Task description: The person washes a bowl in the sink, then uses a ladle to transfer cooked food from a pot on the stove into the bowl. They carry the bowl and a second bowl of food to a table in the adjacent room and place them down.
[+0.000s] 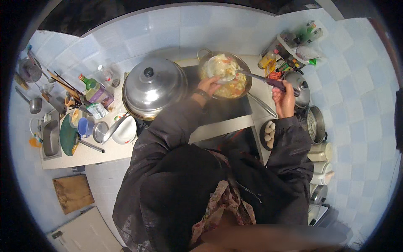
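My left hand (208,85) grips the near rim of a pale bowl (225,79), held over a two-handled pan or wok (249,85) on the stove. The bowl holds noodle-like food with red pieces. In my right hand (284,96) is the dark handle of a metal ladle or spatula (255,76); its end reaches the bowl's right side, and its head is hidden by food. Below the bowl, yellowish food with red pieces (233,91) fills the pan. A haze like steam hangs about it.
A large domed lidded pot (154,91) stands left of the pan. A cleaver-like knife (115,129) lies across a white dish (125,134) on the left counter. At right are a dark bowl of eggs (269,135), a lidded pot (297,88) and a rack of bottles (283,47).
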Available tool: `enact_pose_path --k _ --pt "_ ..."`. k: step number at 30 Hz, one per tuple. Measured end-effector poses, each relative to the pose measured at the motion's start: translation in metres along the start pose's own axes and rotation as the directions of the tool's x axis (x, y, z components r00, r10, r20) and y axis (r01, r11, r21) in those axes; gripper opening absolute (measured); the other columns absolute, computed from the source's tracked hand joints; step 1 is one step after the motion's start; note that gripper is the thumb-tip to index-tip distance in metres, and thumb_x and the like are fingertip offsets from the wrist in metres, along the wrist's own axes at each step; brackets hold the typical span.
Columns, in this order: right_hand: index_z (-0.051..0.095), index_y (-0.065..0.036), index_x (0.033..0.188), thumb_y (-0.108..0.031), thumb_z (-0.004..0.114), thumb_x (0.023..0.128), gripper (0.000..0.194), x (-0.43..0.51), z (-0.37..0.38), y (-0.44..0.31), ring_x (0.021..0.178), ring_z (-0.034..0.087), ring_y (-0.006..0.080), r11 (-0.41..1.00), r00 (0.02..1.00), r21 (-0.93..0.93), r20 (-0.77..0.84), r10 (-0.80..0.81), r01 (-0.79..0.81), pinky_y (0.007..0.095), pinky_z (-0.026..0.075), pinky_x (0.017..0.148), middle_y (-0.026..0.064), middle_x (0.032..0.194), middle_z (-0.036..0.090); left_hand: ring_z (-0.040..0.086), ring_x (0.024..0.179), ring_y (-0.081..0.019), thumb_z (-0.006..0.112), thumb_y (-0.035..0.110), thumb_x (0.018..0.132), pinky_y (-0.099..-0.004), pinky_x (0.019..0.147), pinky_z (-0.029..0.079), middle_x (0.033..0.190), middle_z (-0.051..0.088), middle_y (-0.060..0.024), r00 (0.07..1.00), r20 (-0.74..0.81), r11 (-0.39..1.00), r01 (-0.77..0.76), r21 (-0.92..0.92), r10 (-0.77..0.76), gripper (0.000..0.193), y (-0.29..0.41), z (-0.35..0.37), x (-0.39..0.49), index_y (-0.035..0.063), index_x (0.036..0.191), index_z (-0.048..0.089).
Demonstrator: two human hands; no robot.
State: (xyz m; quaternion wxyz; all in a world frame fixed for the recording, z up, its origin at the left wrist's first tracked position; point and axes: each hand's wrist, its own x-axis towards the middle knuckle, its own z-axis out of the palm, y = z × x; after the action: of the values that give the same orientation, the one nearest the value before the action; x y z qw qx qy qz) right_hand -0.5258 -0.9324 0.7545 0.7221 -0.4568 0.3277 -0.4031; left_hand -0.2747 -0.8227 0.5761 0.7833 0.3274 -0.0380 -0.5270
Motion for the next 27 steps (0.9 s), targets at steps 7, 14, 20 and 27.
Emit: enact_pose_path --k 7,14,20,27 --pt "0.057 -0.001 0.103 -0.011 0.064 0.082 0.024 -0.042 0.02 0.038 0.061 0.06 0.0177 0.767 0.857 -0.46 0.465 -0.222 0.448 0.0282 0.048 0.055 0.0102 0.073 0.061 0.059 0.101 -0.0239 0.063 0.01 0.083 -0.0344 0.087 0.05 0.11 0.059 -0.014 0.998 0.033 0.996 -0.046 -0.076 0.049 0.034 -0.005 -0.017 0.003 -0.0033 0.112 0.052" --pt "0.058 -0.002 0.104 -0.005 0.069 0.074 0.032 -0.053 0.006 0.035 0.068 0.062 0.0226 0.138 0.453 -0.443 0.759 -0.468 0.886 0.0307 0.049 0.061 0.0127 0.08 0.063 0.057 0.099 -0.0228 0.063 0.007 0.081 -0.0348 0.088 0.047 0.107 0.057 -0.0127 0.986 0.08 0.988 -0.148 0.047 0.144 0.033 -0.014 -0.039 0.004 -0.0021 0.112 0.053" --pt "0.053 -0.001 0.108 -0.012 0.058 0.088 0.024 -0.037 -0.014 0.044 0.072 0.058 0.0116 0.78 0.879 -0.413 0.303 -0.369 0.47 0.0254 0.048 0.064 0.0096 0.083 0.062 0.06 0.095 -0.0215 0.064 0.013 0.083 -0.0339 0.087 0.051 0.107 0.059 -0.0139 1.0 0.012 0.997 -0.016 -0.072 0.017 0.037 0.001 -0.024 -0.03 -0.0024 0.115 0.053" --pt "0.057 -0.007 0.1 -0.013 0.066 0.079 0.024 0.0 -0.045 0.082 0.067 0.063 0.0292 0.183 0.747 -0.744 0.556 -0.364 0.643 0.0344 0.049 0.062 0.0154 0.074 0.063 0.06 0.096 -0.0196 0.061 0.016 0.085 -0.0315 0.086 0.05 0.106 0.06 -0.0116 0.926 0.129 0.795 -0.372 0.479 0.355 0.041 0.02 -0.057 -0.062 0.0013 0.122 0.05"
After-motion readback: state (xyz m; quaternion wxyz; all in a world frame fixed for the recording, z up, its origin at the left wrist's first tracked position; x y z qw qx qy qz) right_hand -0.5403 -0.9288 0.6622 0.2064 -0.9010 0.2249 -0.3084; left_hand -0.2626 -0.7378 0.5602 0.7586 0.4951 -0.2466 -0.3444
